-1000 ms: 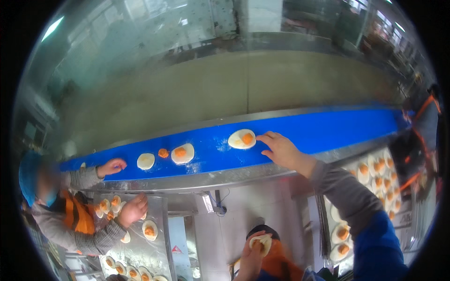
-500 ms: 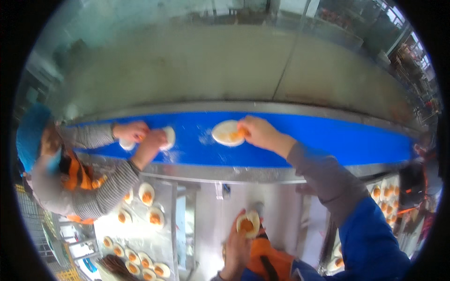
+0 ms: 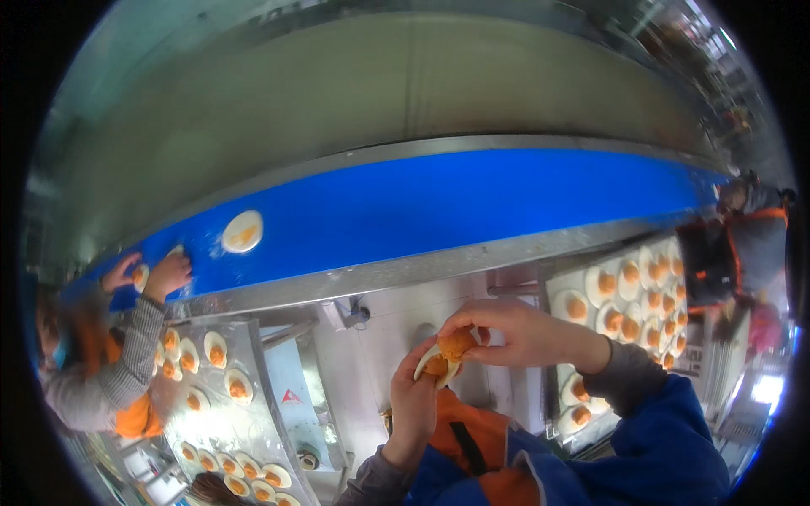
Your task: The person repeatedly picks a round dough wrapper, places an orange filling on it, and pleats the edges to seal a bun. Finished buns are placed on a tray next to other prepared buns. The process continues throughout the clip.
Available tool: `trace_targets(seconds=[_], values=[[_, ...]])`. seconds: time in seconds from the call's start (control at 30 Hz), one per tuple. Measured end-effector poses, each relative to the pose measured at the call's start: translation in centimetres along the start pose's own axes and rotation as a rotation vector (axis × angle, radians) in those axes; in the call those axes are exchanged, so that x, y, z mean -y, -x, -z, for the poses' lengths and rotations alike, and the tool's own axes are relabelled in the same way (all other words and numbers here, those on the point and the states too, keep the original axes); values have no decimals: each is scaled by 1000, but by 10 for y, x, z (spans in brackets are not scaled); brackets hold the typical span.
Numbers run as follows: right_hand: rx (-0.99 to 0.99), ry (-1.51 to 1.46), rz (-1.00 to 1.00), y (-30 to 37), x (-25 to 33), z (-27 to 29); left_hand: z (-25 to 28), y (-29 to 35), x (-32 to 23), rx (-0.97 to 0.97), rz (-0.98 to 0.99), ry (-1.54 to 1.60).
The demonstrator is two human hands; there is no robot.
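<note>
In front of my body, my left hand (image 3: 413, 403) is curled around a white dough round (image 3: 445, 378) with an orange filling smear on it. My right hand (image 3: 536, 335) pinches a round orange-brown lump of filling (image 3: 456, 344) between thumb and fingers, right over that dough. The lump partly covers the dough, so I cannot tell whether they touch. Another dough round (image 3: 243, 231), with a flat orange smear, lies on the blue conveyor belt (image 3: 422, 196), far to the left of both hands.
To the left, a co-worker's hands (image 3: 169, 274) work on dough at the belt. A metal table (image 3: 261, 430) there carries several filled dough rounds. On the right stands another tray of filled rounds (image 3: 576, 308), with a second person (image 3: 751, 244) beyond it. The belt's metal edge (image 3: 380, 282) runs across.
My right hand has come back from the dough round on the belt to my left hand, holding the filling lump. The view has turned, and the belt's dough round now appears farther left.
</note>
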State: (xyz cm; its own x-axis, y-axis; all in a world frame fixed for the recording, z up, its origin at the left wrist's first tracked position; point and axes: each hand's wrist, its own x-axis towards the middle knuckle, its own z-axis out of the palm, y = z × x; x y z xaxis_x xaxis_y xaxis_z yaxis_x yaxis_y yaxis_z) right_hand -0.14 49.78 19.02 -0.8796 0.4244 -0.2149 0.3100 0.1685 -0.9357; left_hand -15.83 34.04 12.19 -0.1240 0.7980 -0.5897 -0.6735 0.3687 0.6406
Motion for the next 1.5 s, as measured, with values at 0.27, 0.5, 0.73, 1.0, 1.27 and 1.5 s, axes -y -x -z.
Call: trace_targets(seconds=[0.27, 0.5, 0.73, 1.0, 1.27, 1.5], values=[[-587, -90, -66, 141, -4, -29, -68, 21, 43, 179, 92, -192], [-891, -68, -76, 250, 2, -77, -118, 56, 78, 408, 212, -167], [-1132, -1, -192, 332, 9, -134, -153, 107, 136, 622, 271, -262], [-1226, 410, -268, 394, 14, -177, -171, 157, 182, 777, 367, -487], [-1134, 364, -360, 429, 2, -221, -164, 170, 216, 863, 560, -549], [-1255, 85, -336, 436, 10, -228, -173, 175, 216, 794, 596, -519]])
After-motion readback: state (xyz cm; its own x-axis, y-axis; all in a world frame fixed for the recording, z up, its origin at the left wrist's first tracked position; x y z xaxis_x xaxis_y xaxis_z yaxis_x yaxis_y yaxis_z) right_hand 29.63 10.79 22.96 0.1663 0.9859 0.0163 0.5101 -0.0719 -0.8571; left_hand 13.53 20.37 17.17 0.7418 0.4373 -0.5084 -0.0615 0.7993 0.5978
